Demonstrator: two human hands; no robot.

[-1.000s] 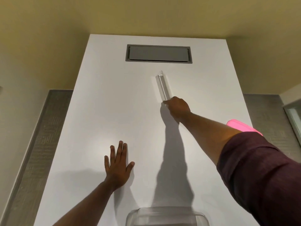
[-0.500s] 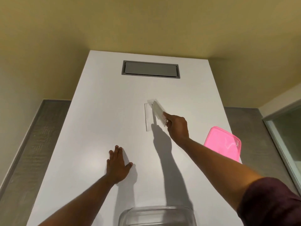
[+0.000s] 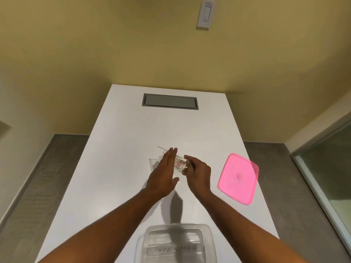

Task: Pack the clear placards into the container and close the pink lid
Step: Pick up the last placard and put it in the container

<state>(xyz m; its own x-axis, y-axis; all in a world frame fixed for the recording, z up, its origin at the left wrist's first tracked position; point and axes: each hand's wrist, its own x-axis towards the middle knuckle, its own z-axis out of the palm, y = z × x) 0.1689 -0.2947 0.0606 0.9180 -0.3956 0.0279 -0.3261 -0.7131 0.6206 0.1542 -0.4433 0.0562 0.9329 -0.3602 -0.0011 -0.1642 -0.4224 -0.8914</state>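
Note:
My right hand grips a clear placard with a small red label, held above the middle of the white table. My left hand is raised beside it with straight fingers, its palm against the placard's left side. Another clear placard lies on the table just left of and partly behind my left hand. The clear container stands open at the table's near edge, with clear pieces inside. The pink lid lies flat on the right side of the table.
A grey recessed panel sits in the table's far end. A yellow wall with a white switch stands behind. Grey floor runs along both sides, and a glass panel is at the right.
My right hand pulled the placard from the far part of the table toward me and lifted it. My left hand left the tabletop and came up against the placard. The camera tilted up.

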